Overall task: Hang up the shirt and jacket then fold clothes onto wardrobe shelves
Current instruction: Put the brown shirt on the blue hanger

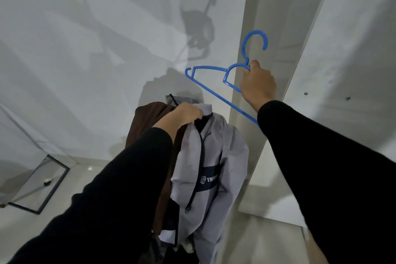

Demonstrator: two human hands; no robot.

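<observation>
A light grey jacket [216, 152] with a dark zip and a navy chest band hangs in front of me, held up by its collar. My left hand [184, 113] is closed on that collar. Behind the jacket, partly hidden by my left sleeve, hangs a brown garment [147, 118]. My right hand [257, 83] holds a blue plastic hanger [210, 68] by its neck, up and to the right of the jacket, hook pointing up. Hanger and jacket are apart.
A white wall fills the left and centre. A white wardrobe side panel [246, 49] rises at centre right, with a white door panel [353, 49] at the right. A black-framed glass panel [40, 186] stands low at the left on the pale floor.
</observation>
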